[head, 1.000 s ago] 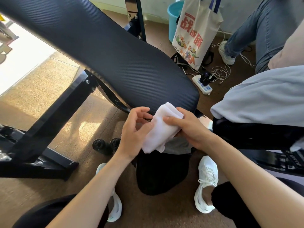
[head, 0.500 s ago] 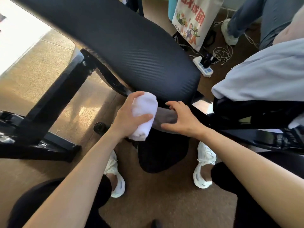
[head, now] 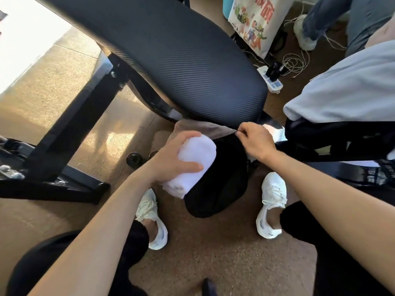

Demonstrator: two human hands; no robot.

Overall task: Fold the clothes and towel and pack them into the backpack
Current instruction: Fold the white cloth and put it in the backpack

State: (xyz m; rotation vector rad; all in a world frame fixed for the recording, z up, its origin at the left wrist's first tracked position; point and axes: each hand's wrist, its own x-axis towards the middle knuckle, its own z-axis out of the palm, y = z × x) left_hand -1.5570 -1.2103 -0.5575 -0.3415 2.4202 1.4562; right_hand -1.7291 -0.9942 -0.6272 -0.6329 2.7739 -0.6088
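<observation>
1. Both hands were on the towel a second ago. Now only the left hand (head: 173, 155) has it, fingers and thumb wrapped firmly round the rolled white towel (head: 193, 165).
2. The right hand (head: 256, 141) has let go of the towel (half a second back it lay fairly flat on the bag's grey edge). It now pinches that edge between thumb and fingertips, drawn further out to its own side, just under the lip of the bench pad (head: 181, 60).
3. The black backpack (head: 215, 193) stands on the floor directly below both hands, between the person's left shoe (head: 152, 218) and right shoe (head: 272, 201). Its grey lining (head: 201, 129) shows just beyond the left knuckles and stretches across to the right hand's pinch.
4. The towel sits lower than before. Its far end is level with the bag's opening, and its near end hangs below the left palm, in front of the bag's black face. I can't tell whether it touches the bag.
5. Beyond the right hand, a pale grey garment (head: 342, 88) lies draped where it was earlier.
6. Farther off past the right hand are a white power strip (head: 272, 83), a printed tote bag (head: 254, 24) and another person's jeans leg (head: 320, 20).
</observation>
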